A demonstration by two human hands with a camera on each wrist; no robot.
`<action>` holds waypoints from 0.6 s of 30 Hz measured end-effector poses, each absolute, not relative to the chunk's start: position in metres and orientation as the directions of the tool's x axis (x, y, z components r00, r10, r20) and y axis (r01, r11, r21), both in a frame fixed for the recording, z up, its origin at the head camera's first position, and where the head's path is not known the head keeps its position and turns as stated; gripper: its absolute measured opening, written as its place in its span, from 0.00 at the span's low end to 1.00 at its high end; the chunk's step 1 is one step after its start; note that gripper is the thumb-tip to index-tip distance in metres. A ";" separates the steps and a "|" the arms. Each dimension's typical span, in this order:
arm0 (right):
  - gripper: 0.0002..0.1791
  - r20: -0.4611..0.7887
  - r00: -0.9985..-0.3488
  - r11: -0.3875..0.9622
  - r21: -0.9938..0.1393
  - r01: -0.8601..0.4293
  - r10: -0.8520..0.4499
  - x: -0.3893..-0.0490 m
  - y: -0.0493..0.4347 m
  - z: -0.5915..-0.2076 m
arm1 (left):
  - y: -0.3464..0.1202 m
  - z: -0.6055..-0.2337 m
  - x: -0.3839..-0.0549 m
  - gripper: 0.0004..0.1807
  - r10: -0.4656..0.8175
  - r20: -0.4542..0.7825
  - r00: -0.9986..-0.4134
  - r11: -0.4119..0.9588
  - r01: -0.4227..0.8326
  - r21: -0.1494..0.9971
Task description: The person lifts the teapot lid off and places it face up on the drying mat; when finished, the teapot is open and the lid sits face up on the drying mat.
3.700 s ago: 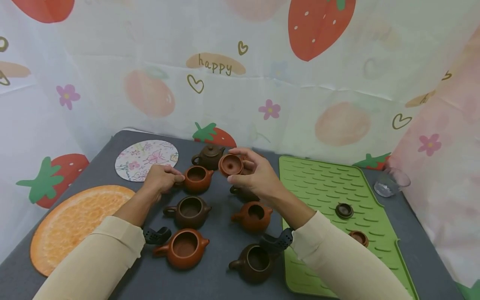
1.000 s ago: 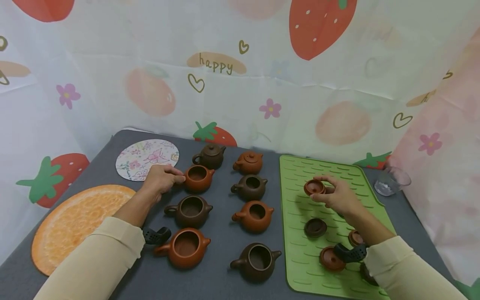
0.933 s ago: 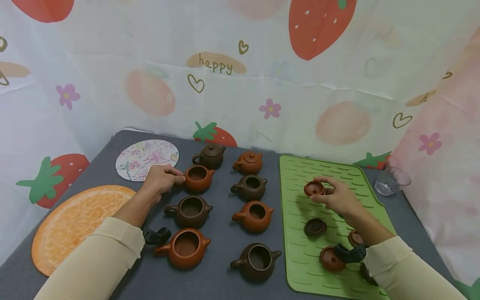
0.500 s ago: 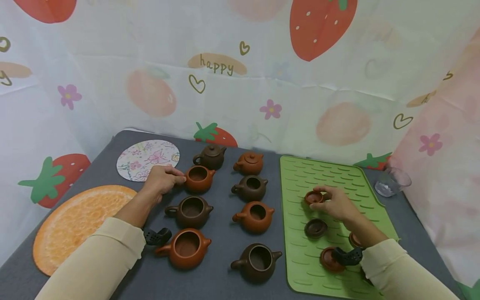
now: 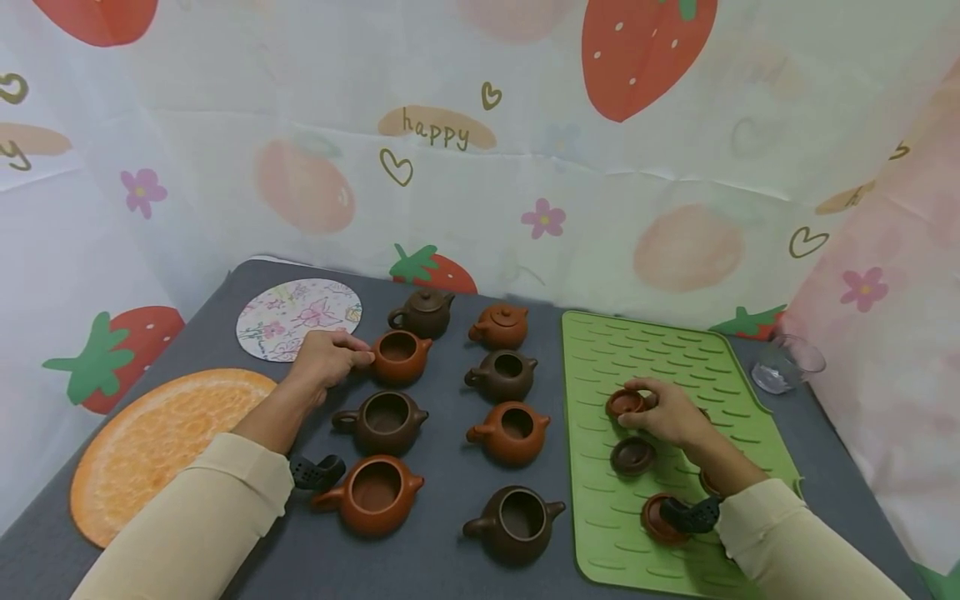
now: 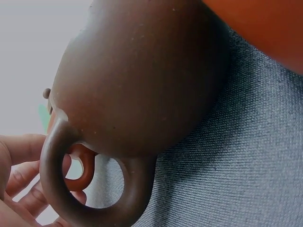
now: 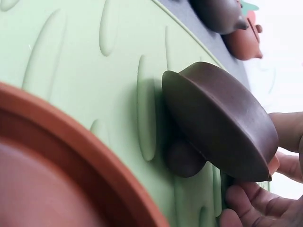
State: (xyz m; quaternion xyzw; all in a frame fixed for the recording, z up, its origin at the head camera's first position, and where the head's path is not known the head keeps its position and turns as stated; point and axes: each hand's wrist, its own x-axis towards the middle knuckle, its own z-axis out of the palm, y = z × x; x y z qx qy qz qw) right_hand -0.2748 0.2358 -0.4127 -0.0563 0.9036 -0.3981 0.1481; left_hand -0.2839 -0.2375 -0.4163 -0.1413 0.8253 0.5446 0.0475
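My left hand (image 5: 324,362) pinches the handle of a lidless red-clay teapot (image 5: 401,358) in the left column. In the left wrist view its fingers show behind a dark brown teapot (image 6: 128,80), around the small red handle (image 6: 87,172). Over the green mat, my right hand (image 5: 667,414) holds a red-clay teapot lid (image 5: 625,403) by its edges, inner side up, low at the mat surface. A dark lid (image 5: 632,456) lies upside down just nearer; in the right wrist view this dark lid (image 7: 222,118) mostly hides the held one.
Several more teapots stand in two columns; the two farthest, dark (image 5: 423,312) and red (image 5: 501,325), wear lids. Another red lid (image 5: 660,518) lies on the green mat (image 5: 600,542), others partly under my forearm. A glass (image 5: 786,364) and two round placemats (image 5: 165,450) flank them.
My right hand has carried the red lid from above the teapots to the green mat and lowered it there. More lids now show on the mat. My left hand stays at the handle.
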 end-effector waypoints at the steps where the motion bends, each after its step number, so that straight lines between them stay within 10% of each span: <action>1: 0.33 -0.224 -0.949 0.673 -0.739 0.019 -0.220 -0.275 0.236 -0.413 | -0.237 -0.416 -0.284 0.09 -0.182 -0.233 -0.955 0.365 -0.285 0.886; 18: 0.37 -0.261 -0.944 0.586 -0.804 0.097 -0.202 -0.272 0.246 -0.410 | -0.231 -0.405 -0.281 0.12 -0.203 -0.173 -0.964 0.376 -0.240 0.895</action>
